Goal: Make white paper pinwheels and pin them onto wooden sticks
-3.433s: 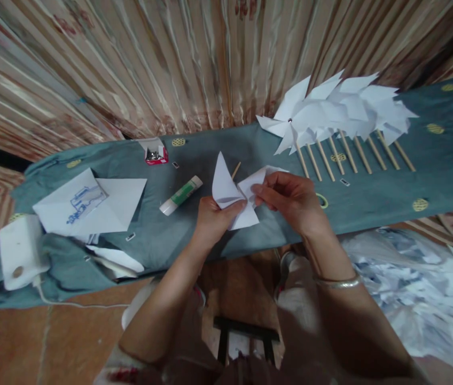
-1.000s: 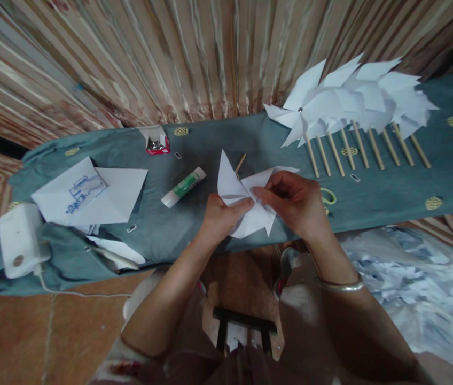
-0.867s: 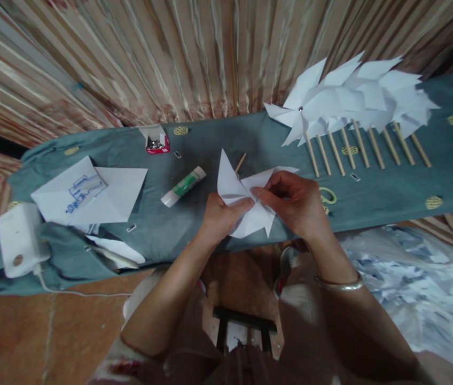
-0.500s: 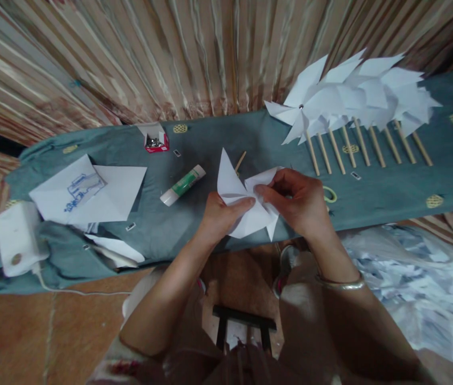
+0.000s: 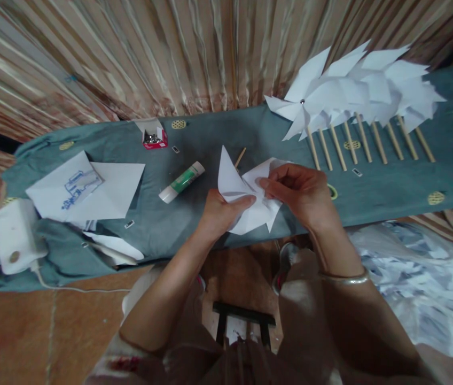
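Observation:
A white paper pinwheel (image 5: 229, 176) is held between my two hands over the table's near edge, with its pointed blades partly folded in. My left hand (image 5: 223, 209) grips it from the left, the thumb pressed near the centre. On the right side, my right hand (image 5: 301, 191) pinches a part of the paper close to the middle; the exact spot under the fingertips is hidden. Just behind the pinwheel a thin wooden stick (image 5: 241, 157) shows, mostly covered by the paper. Left of my left hand lies a green and white glue stick (image 5: 181, 182).
Finished paper pinwheels (image 5: 342, 96) on wooden sticks overlap at the back right. A red box of metal pins (image 5: 155, 140) stands at the back. White paper sheets (image 5: 118, 187) and a white power strip (image 5: 16, 235) lie left. Green scissors handle (image 5: 332, 192) peeks out beside my right hand.
My right hand has shifted slightly to the right and its fingers have loosened a little from the pinwheel's centre. My left hand keeps its hold. The whole view has tilted slightly.

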`<state>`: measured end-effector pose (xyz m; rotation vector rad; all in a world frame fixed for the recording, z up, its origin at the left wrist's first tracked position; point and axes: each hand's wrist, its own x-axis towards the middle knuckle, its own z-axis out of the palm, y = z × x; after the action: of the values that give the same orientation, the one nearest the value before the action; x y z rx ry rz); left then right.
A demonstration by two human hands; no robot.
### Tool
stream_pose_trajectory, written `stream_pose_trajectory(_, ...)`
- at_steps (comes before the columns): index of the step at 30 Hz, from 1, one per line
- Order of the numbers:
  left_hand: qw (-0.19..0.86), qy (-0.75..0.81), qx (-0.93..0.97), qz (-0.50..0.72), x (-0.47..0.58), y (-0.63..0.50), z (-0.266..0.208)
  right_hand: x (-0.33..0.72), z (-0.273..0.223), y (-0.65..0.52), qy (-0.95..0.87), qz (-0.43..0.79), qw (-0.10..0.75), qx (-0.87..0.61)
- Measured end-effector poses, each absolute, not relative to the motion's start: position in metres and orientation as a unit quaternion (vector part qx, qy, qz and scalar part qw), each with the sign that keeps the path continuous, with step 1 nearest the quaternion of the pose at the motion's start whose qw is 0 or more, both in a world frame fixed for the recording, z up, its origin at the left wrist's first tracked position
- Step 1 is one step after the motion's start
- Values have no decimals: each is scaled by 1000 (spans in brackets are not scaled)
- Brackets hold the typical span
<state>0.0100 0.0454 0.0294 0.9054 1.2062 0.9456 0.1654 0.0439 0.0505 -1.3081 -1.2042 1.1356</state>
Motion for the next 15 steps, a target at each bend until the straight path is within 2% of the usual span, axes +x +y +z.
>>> stream_pose_trajectory(15, 624, 549, 379, 406, 12, 45, 33, 165, 48, 35, -586, 387, 423, -573)
